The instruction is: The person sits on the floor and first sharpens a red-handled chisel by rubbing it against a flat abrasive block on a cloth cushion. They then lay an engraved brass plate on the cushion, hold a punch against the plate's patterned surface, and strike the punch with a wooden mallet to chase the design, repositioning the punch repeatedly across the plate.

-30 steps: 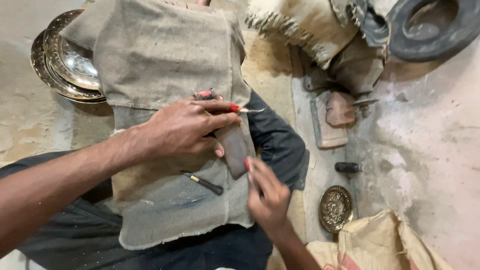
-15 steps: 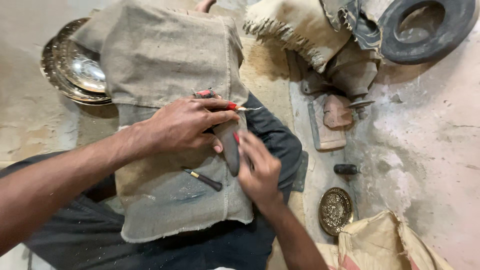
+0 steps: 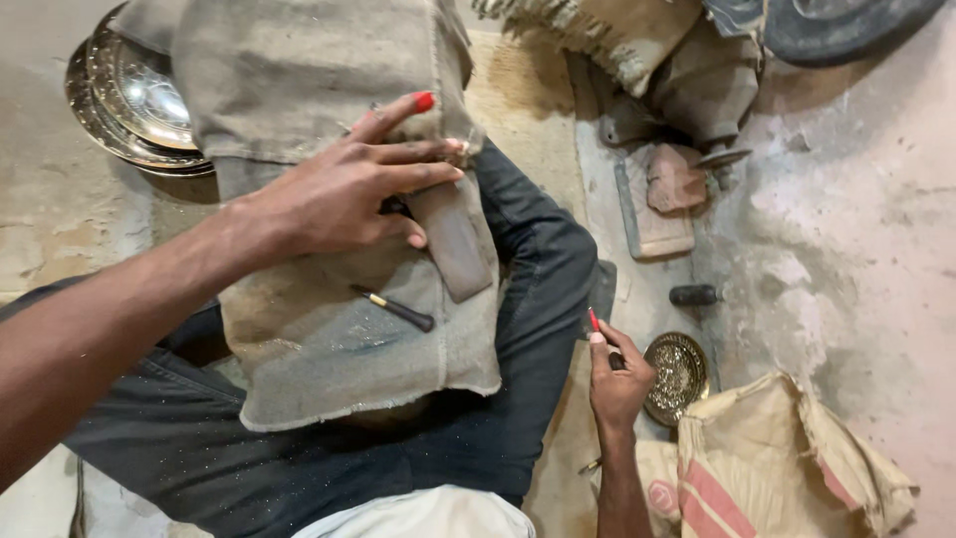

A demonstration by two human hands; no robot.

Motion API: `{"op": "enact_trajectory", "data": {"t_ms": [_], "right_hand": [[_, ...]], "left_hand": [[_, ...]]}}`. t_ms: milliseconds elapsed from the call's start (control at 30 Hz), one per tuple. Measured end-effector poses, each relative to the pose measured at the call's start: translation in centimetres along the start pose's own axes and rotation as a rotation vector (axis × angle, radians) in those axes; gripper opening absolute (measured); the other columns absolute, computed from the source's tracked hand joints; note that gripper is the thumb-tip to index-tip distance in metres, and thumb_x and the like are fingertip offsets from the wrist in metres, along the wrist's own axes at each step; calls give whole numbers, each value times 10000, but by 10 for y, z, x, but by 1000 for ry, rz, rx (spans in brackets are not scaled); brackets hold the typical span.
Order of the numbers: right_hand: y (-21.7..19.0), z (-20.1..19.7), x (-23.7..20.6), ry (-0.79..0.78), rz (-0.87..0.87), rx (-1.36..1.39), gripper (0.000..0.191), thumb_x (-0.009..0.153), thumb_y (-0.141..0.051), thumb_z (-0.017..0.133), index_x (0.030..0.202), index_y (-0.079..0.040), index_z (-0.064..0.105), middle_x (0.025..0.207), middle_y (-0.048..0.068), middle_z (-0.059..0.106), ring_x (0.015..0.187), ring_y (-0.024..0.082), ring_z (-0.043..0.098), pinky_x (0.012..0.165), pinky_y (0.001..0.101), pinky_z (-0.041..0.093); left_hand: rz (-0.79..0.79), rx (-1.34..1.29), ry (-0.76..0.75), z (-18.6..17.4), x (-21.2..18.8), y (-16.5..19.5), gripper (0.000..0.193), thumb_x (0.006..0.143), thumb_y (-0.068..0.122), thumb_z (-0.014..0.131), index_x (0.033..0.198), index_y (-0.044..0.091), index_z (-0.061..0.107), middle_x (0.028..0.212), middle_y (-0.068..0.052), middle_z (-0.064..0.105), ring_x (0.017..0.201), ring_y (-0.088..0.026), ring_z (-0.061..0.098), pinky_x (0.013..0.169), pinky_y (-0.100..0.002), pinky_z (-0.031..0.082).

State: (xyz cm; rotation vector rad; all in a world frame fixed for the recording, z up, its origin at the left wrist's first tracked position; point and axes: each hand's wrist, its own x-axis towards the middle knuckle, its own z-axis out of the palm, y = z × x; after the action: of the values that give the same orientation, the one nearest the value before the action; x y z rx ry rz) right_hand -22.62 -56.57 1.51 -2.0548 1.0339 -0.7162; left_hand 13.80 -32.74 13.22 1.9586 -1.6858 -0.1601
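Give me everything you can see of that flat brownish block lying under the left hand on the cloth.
The flat brownish oblong block looks like dull worn stone or wood, with rounded corners. It lies flat on the frayed grey-beige cloth draped over the lap, long axis running up-left to down-right. The left hand covers its upper end, fingers spread across it; the lower end is bare. A small dark-handled tool lies beside it, apart.

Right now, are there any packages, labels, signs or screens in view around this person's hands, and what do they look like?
Sack: on the floor at lower right, just beside the right hand; crumpled, tan woven material with faded red stripes and a red printed mark.
No signs or screens show.
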Motion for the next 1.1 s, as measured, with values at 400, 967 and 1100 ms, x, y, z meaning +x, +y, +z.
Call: {"op": "enact_trajectory", "data": {"t_ms": [400, 967, 1100], "right_hand": [[-2, 10, -16, -36, 21, 222, 259, 951, -60, 730, 1202, 4, 741, 951, 2, 672, 704, 26, 510, 598, 187, 412], [-83, 72, 10, -176, -159, 447, 212, 1022, -67, 715, 1216, 20, 710, 934, 42, 714, 589, 27, 519, 508, 174, 399], [-110, 88, 18, -178, -215, 517, 209, 1029, -69, 722, 1214, 28, 709, 949, 67, 721, 599, 43, 531, 518, 183, 410]], "left_hand": [[71, 288, -103, -4, 13, 23, 857, 606, 226, 902, 1401, 185, 584, 1570, -19, 472, 1544, -318, 162, 1203, -573, 279], [-1291, 328, 734, 51, -349, 131, 667, 780, 398, 934, 1273, 48, 653, 1188, -173, 677, 1125, -343, 574, 1001, -459, 478], [-1894, 170, 783, 138, -390, 164, 732, 835, 519, 892, 1323, 23, 664, 1173, -217, 666, 1082, -405, 611, 902, -499, 476]]}}
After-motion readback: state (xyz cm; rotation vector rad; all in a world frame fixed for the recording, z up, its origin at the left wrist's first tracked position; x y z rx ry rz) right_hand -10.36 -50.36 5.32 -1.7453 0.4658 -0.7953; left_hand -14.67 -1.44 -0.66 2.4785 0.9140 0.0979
